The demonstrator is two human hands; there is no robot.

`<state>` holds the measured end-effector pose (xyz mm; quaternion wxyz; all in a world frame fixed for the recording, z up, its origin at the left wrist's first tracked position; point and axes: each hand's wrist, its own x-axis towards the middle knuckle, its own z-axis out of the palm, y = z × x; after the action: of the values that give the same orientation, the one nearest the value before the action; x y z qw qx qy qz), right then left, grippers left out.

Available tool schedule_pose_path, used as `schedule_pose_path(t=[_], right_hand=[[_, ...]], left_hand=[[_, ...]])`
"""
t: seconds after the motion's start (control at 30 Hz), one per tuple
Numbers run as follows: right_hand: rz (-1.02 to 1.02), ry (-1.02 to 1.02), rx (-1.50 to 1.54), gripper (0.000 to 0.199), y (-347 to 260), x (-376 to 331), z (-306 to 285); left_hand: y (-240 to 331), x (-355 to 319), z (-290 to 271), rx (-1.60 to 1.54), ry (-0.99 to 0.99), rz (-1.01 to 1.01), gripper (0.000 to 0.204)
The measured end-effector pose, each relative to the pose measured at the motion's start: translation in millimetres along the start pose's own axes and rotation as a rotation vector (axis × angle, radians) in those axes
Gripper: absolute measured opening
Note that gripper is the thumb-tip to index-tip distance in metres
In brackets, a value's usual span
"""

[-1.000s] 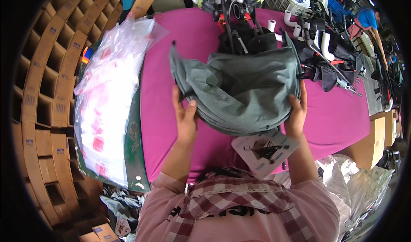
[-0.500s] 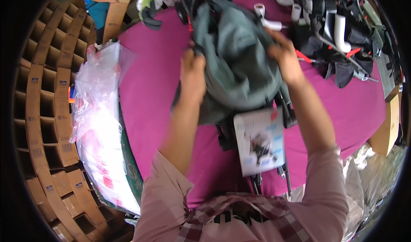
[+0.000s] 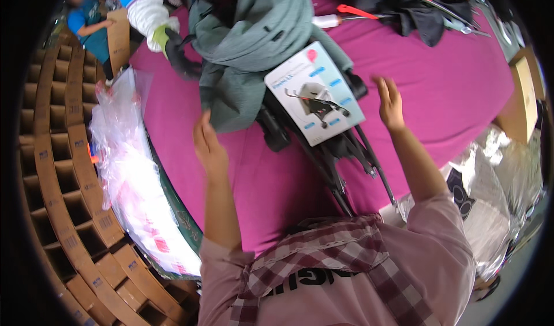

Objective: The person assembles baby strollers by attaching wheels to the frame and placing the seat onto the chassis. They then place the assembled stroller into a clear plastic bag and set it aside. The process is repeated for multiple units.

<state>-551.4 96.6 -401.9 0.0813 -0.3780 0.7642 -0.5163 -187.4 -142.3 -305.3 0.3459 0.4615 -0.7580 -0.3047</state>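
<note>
Stacked cardboard boxes (image 3: 81,147) line the space at ten o'clock from the person's chest, with a pile of clear plastic bags (image 3: 121,153) nearer on the same bearing, beside the cloth-covered purple bench (image 3: 456,101). On that bench, ahead toward twelve o'clock, lies a folded stroller (image 3: 277,32), its long axis slanting from eleven to five, so that the bunched grey-green fabric is at the far end and the thin dark frame legs (image 3: 337,190) point back toward the person. A printed card (image 3: 314,95) rests across its middle. Neither of the person's hands appears to hold anything. The left hand (image 3: 210,147) has its fingers straight and close together, and its tips are just beside the fabric's near hem, at twelve from them; whether they touch it cannot be told. The right hand (image 3: 389,105) is raised with its fingers extended, slightly blurred, apart from the stroller; the card is at nine from it and a dark wheel-like part (image 3: 358,86) at ten. So the left is nearer to the fabric, while the right is nearer to the wheel-like part. A co-worker's gloved hand (image 3: 183,63) is by the fabric's left edge, at eleven from the left hand.
</note>
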Motion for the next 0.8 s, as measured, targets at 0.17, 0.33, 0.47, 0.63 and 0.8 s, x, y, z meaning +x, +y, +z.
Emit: schedule_pose_path(t=[0.17, 0.33, 0.47, 0.63, 0.8], right_hand=[[0.892, -0.232, 0.108, 0.069, 3, -200, -88], [0.798, -0.374, -0.384, 0.06, -93, -254, -111], [0.553, -0.314, -0.435, 0.06, -101, -314, -158], [0.858, -0.144, -0.297, 0.045, -74, -396, -290], [0.952, -0.038, -0.866, 0.047, -3, -481, -421]], left_hand=[[-5, -134, -8, -0.098, -0.331, 0.125, 0.025], [62, -201, 36, -0.327, -0.737, 0.194, 0.036], [114, -235, 80, -0.39, -0.949, 0.364, 0.045], [184, -303, 116, -0.46, -1.133, 0.487, 0.051], [235, -344, 166, -0.28, -1.199, 0.534, 0.049]])
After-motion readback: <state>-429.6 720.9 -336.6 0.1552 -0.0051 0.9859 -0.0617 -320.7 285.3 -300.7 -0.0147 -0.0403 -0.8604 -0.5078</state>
